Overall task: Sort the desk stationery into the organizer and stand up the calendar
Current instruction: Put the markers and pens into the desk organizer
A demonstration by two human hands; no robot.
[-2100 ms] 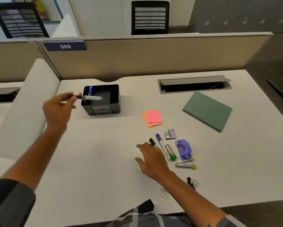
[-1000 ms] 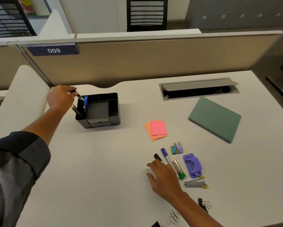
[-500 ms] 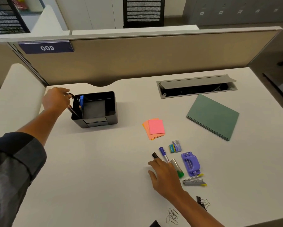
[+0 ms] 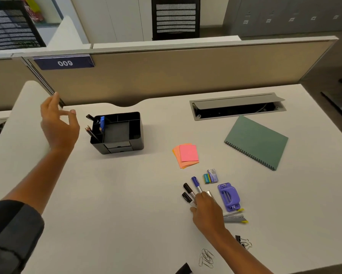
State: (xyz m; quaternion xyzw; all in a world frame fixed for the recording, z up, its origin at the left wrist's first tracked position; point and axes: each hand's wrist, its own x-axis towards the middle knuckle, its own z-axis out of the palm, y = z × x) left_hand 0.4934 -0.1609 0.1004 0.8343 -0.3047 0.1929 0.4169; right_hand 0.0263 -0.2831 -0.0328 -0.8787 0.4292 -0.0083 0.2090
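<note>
The organizer (image 4: pixel 117 133) stood at the counter's (image 4: pixel 110 194) far left; the sticky notes (image 4: pixel 187 155) lay right of it, the notebook (image 4: pixel 257 142) farther right.

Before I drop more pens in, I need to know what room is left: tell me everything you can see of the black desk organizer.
The black desk organizer is a glossy, plastic-looking box standing upright on the white desk, left of the sticky notes. Thin walls split it into narrow slots along the back and left around a larger square well, which looks bare. A small drawer front shows low on the near side. Pencils, a black pen and a blue item stand in the left slots. Neither hand touches it.
</note>
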